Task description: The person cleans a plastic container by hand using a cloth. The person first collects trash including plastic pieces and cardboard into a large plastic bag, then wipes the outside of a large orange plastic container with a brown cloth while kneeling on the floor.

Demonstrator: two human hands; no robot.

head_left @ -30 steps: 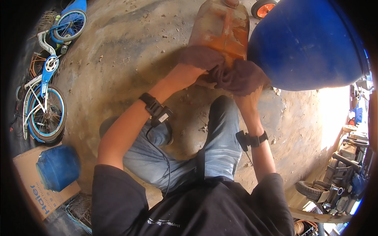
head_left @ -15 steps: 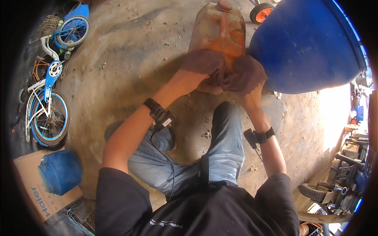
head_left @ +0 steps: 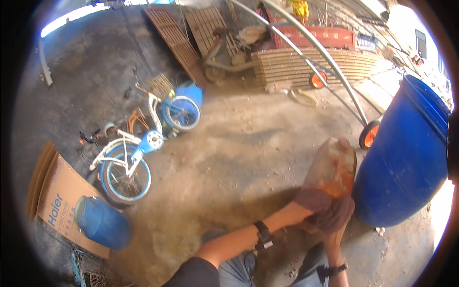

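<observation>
An orange, dirt-streaked plastic jerrycan (head_left: pixel 330 165) with a cap on top stands beside the large blue barrel (head_left: pixel 397 158). A dark purplish-brown cloth (head_left: pixel 334 213) lies bunched over its near lower part. My left hand (head_left: pixel 299 210) grips the cloth at the left side, its fingers mostly covered by it. My right hand (head_left: pixel 332 233) holds the cloth lower on the right, with most fingers hidden in its folds.
A white-blue bicycle (head_left: pixel 142 150) lies at left, near cardboard (head_left: pixel 57 191) and a blue container (head_left: pixel 104 222). Behind are wooden slats (head_left: pixel 272 67), a metal frame with orange wheels (head_left: pixel 356 110) and a red panel (head_left: pixel 311 37), on a dirty concrete floor (head_left: pixel 229 153).
The view has swung up and left, bringing the back of the room into sight and putting jerrycan and hands lower right. Both hands remain on the cloth against the jerrycan.
</observation>
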